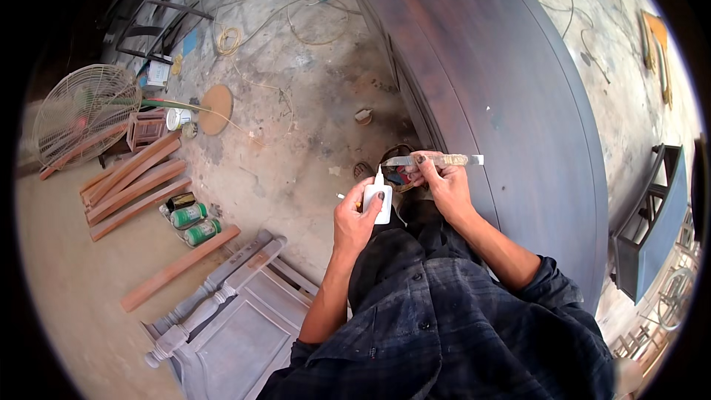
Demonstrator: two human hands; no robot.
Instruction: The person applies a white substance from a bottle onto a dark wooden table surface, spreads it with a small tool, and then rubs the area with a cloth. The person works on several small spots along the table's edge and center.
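My left hand (351, 221) is closed round a small white squeeze bottle (379, 204) with a pointed nozzle, held upright. A thin white stick with an orange end, like a cigarette (341, 195), pokes out between its fingers. In my right hand (443, 184) is a knife (400, 161) with a worn, wrapped-looking handle. Its dark blade points left and its tip is close to the nozzle; whether they touch I cannot tell. Both hands are in front of my body, the right one over the near edge of a long dark wooden panel (511, 96).
On the left lie reddish wooden bars (141, 170), green-labelled jars (189, 215) and a large fan (87, 115). A grey carved furniture panel (244, 318) is at lower left. Hoses (318, 30) trail across the concrete floor. A dark furniture frame (652, 222) stands at right.
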